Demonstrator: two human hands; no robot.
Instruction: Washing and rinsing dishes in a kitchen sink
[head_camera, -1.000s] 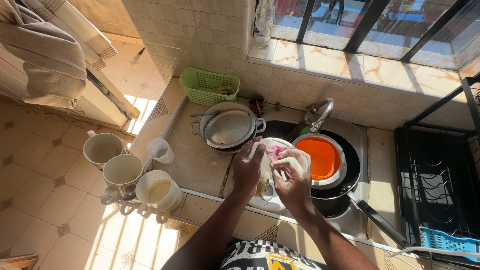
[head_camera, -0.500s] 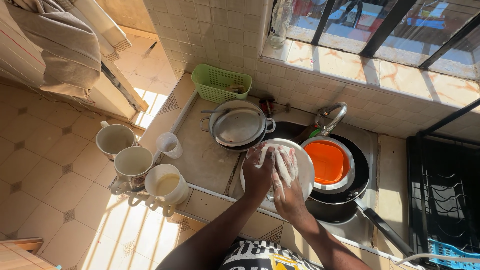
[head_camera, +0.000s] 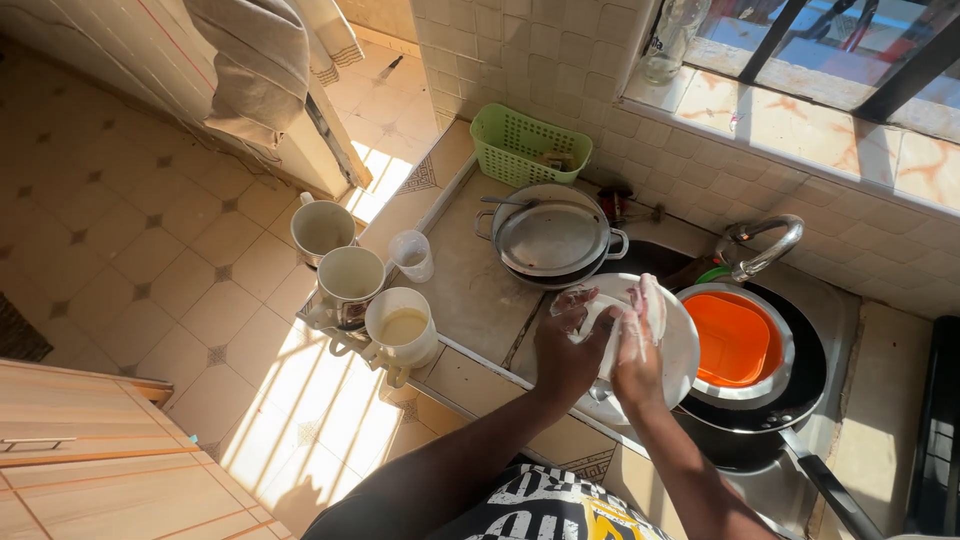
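Suds are coating both hands over the sink's edge. The left hand is gripping the rim of a round white plate, fingers curled around it, while the right hand is pressing a soapy pale cloth flat against the plate's face (fingers together). Just beside them, an orange square container is sitting in a black frying pan. Three white ceramic mugs are standing well apart at the counter's edge.

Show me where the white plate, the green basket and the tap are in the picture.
white plate (head_camera: 683, 352): head view, bare right part of its face.
green basket (head_camera: 506, 137): head view, its left wall.
tap (head_camera: 775, 246): head view, the curved metal spout.
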